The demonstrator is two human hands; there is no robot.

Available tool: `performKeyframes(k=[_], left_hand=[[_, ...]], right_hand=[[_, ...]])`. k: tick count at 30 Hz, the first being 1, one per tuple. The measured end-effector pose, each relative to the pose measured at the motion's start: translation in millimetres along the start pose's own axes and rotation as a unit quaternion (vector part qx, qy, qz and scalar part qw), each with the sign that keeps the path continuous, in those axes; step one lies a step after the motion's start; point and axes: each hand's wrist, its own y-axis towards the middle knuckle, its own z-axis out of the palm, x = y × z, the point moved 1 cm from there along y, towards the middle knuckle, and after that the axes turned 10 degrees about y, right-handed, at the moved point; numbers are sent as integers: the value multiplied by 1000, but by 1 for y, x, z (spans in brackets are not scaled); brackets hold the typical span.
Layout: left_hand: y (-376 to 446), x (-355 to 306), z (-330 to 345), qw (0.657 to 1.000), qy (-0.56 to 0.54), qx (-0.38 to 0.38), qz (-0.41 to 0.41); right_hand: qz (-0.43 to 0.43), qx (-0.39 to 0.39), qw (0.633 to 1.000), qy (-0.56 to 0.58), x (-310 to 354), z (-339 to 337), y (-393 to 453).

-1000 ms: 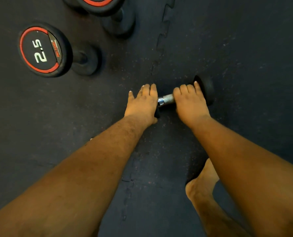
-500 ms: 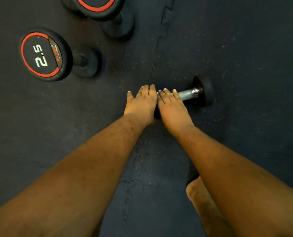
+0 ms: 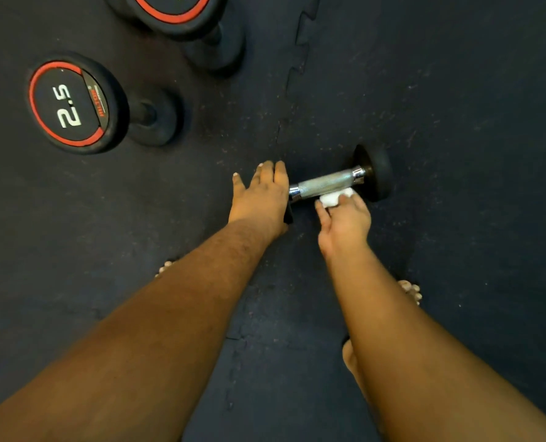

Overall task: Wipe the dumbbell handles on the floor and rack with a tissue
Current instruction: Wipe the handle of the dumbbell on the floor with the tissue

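The right hand [image 3: 345, 223] pinches a crumpled white tissue [image 3: 333, 198] against the near side of a knurled chrome handle [image 3: 326, 183]. The small dumbbell [image 3: 372, 173] lies on the speckled black rubber floor mat [image 3: 456, 122], long axis left to right, far end tilted slightly away. The left hand [image 3: 260, 196] presses flat, fingers straight, over its left head. Farther off, near the mat's far-left corner, stands a round 2.5 dumbbell [image 3: 74, 103] with a red ring.

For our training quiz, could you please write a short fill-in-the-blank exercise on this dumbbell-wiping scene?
1. The right hand holds a white ____ against the metal handle.
2. The left hand lies over the small dumbbell's ____ end.
3. The upright dumbbell bears the number ____.
4. The small dumbbell lies on the dark ____.

Missing words: tissue; left; 2.5; floor
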Motion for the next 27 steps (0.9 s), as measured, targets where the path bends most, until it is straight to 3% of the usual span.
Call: performKeyframes(k=[3, 10, 13, 21, 27], left_hand=[[-1, -1, 2, 1000, 10, -10, -7], [-4, -3, 4, 1000, 17, -21, -7], [-2, -1, 3, 1000, 8, -23, -7], [-2, -3, 7, 999, 10, -30, -12], [-4, -4, 10, 999, 9, -37, -13]], right_hand=[[22, -11, 997, 78, 11, 26, 1], [29, 3, 991, 129, 20, 37, 19], [42, 28, 992, 113, 15, 32, 8], [48, 10, 993, 107, 15, 40, 13], [81, 56, 994, 43, -4, 28, -10]])
